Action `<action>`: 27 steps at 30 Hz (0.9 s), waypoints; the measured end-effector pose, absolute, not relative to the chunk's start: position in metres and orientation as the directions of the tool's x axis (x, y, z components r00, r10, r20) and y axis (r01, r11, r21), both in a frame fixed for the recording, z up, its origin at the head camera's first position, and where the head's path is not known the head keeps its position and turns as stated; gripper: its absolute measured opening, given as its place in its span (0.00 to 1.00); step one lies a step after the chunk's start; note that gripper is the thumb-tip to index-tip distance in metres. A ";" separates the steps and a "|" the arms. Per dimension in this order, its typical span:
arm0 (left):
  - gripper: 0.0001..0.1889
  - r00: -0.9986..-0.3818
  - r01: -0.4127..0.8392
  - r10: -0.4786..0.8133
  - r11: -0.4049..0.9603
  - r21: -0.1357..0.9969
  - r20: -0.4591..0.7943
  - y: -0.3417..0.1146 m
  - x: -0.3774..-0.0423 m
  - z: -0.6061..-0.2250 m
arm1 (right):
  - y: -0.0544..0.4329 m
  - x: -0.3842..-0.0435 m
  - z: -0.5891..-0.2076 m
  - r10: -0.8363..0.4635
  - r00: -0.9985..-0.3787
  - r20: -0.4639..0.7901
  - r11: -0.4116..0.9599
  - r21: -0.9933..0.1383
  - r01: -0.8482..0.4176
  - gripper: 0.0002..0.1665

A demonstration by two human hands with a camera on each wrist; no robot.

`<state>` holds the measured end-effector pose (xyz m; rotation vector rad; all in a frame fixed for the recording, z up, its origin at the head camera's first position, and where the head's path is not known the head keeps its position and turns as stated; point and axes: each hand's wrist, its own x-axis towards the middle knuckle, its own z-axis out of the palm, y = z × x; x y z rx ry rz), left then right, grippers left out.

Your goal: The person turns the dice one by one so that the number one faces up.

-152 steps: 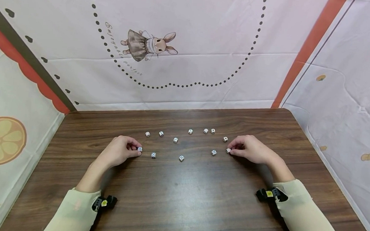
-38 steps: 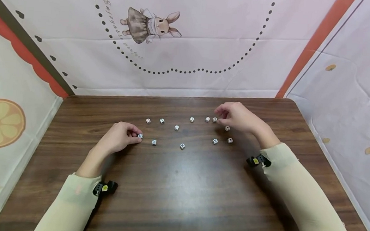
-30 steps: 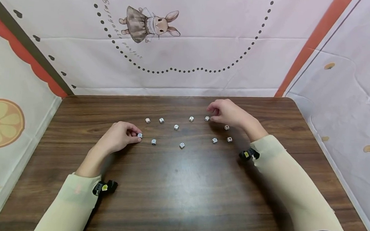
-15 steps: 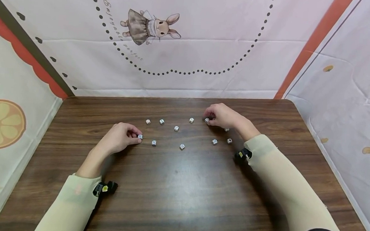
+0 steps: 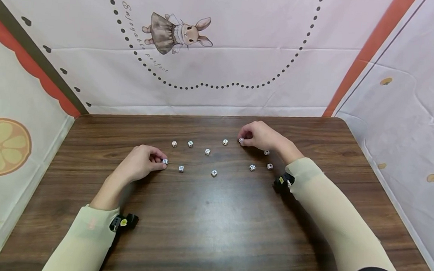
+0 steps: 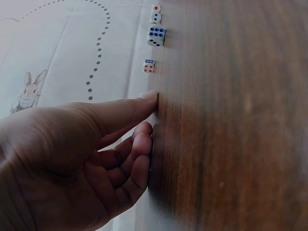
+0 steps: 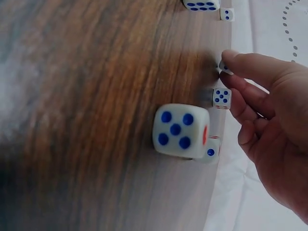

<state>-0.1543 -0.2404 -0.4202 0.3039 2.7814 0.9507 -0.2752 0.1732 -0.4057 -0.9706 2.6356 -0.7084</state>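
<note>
In the head view my left hand [image 5: 138,163] pinches a white die [image 5: 165,161] with blue pips between thumb and index finger, at the left end of the scattered dice. The left wrist view shows the thumb of this left hand [image 6: 72,130] down at the tabletop, hiding that die. My right hand [image 5: 263,136] pinches another small die [image 5: 241,140] at the back right of the group. In the right wrist view, my right hand [image 7: 274,106] has thumb and index finger on this die [image 7: 224,66], mostly covered. Beside those fingers stands a die [image 7: 221,98] showing five blue pips.
Several more dice lie spread on the brown wooden table [image 5: 204,226], among them a front middle die [image 5: 214,173], a back die [image 5: 225,142] and a right die [image 5: 270,166]. A printed white cloth [image 5: 244,62] hangs behind the table's back edge.
My right hand has let go of the front right die, moved back and left over the dice, and now pinches a back die. My left hand stays on its die. The head view has tilted slightly.
</note>
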 end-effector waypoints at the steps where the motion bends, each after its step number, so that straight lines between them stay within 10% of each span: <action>1: 0.06 -0.962 0.132 0.251 0.775 0.618 -0.109 -0.240 -0.154 -0.420 | 0.173 -0.276 -0.406 -0.655 -0.753 -0.057 0.662 -0.524 -0.536 0.03; 27: 0.06 -0.962 0.133 0.251 0.778 0.614 -0.110 -0.241 -0.154 -0.422 | 0.170 -0.282 -0.413 -0.616 -0.785 -0.073 0.657 -0.598 -0.460 0.03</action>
